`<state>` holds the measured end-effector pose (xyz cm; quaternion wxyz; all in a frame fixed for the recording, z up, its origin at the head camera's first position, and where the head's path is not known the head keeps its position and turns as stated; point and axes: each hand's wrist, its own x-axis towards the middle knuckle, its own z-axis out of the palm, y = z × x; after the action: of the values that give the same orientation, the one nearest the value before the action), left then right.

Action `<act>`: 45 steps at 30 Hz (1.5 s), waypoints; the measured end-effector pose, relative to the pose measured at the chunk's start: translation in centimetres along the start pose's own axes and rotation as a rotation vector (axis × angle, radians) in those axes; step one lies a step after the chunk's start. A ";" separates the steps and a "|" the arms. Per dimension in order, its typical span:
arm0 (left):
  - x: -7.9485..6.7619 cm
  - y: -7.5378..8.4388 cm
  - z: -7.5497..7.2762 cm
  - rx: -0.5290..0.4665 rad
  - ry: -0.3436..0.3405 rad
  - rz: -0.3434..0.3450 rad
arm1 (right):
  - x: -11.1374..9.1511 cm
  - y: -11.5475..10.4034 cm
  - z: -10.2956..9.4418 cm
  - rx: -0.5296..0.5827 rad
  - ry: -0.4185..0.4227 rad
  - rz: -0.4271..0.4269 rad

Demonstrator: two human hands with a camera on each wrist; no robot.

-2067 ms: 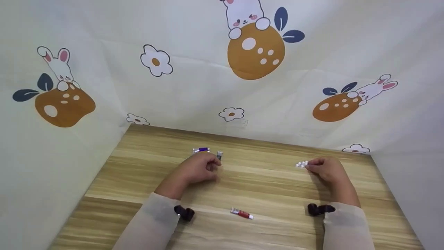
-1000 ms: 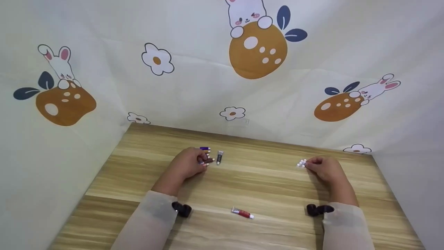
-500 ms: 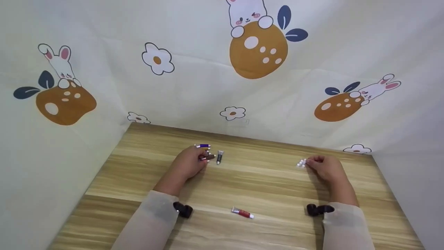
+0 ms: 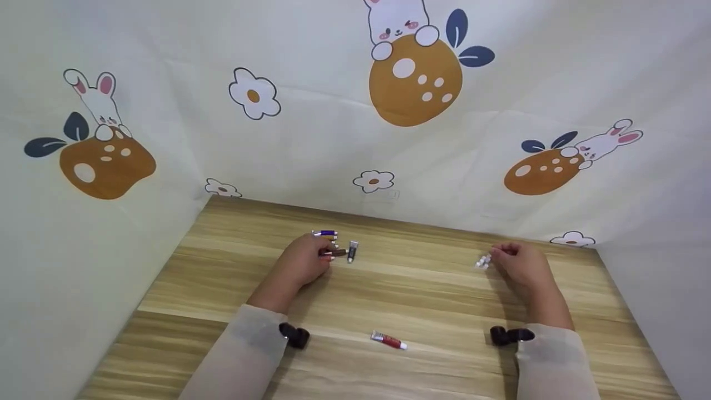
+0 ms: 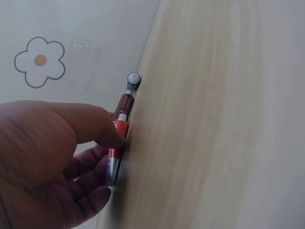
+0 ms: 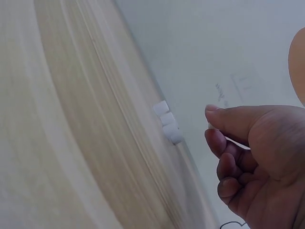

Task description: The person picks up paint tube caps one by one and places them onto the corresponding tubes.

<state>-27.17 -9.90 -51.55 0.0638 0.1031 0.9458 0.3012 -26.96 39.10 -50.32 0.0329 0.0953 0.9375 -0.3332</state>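
Note:
My left hand (image 4: 303,260) bends round several small paint tubes at the back left. In the left wrist view its thumb presses on an orange-red tube (image 5: 119,133) with other fingers behind. A brown tube (image 4: 338,253) sticks out from the fingers toward a dark tube (image 4: 352,253). A purple tube (image 4: 328,233) lies just behind the hand. My right hand (image 4: 522,266) is above and beside a small cluster of white blocks (image 4: 482,261). Between its thumb and forefinger a sliver of a white block (image 6: 209,126) shows, mostly hidden.
A red paint tube (image 4: 389,340) with a white cap lies apart on the wooden table (image 4: 422,289), near the front. Pale printed cloth walls (image 4: 311,144) stand along the back and both sides.
The left hand has gone to the tubes, and the brown tube has shifted right to the dark one. The right hand has risen slightly from the white blocks.

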 end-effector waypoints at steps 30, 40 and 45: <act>0.1 0.6 -0.2 -0.013 -0.033 -0.098 | -1.2 -4.2 1.2 0.094 0.042 -0.244; -0.6 0.4 -1.3 0.004 -0.092 -0.034 | -1.2 -4.5 1.2 0.088 0.027 -0.240; -1.3 0.2 -2.2 -0.041 -0.214 -0.019 | -1.2 -4.5 1.2 0.097 0.031 -0.241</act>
<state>-26.28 -11.21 -49.58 0.1695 0.1245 0.9282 0.3070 -26.66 34.71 -48.27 -0.0263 -0.0114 0.9253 -0.3782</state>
